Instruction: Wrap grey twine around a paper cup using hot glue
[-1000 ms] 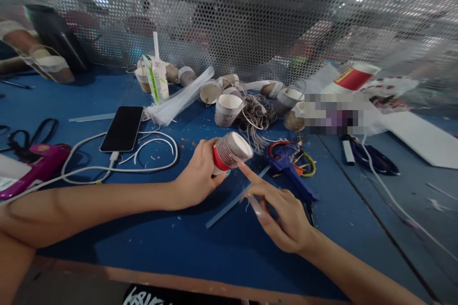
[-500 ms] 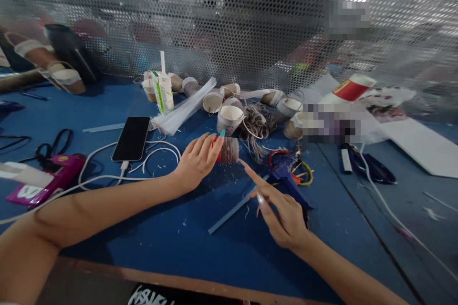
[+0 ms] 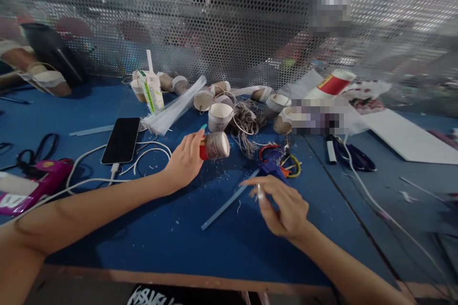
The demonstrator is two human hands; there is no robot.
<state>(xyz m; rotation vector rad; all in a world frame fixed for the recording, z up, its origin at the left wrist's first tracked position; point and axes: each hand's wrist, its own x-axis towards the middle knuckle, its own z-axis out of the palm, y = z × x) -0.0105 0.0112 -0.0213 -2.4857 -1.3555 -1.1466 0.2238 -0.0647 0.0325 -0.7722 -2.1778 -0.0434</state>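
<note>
Twine-wrapped cup [image 3: 216, 146] in left hand [image 3: 186, 159], right hand [image 3: 283, 206] near glue gun [image 3: 273, 164]

The held cup [image 3: 216, 146] showed red beside fine grey-brown bands of wound twine, with a white end. A fingernail [image 3: 203, 127] was teal. The surface [image 3: 161, 238] was blue, the phone [image 3: 121, 141] black, the glue gun [image 3: 53, 176] magenta. Behind a white-and-green carton [image 3: 153, 93], the silver-grey screen [image 3: 229, 24] had a dense dotted pattern.

Wrapped cup [image 3: 216, 145] partly behind left hand [image 3: 186, 159], blue glue gun [image 3: 274, 163] partly behind right hand [image 3: 284, 205].
</note>
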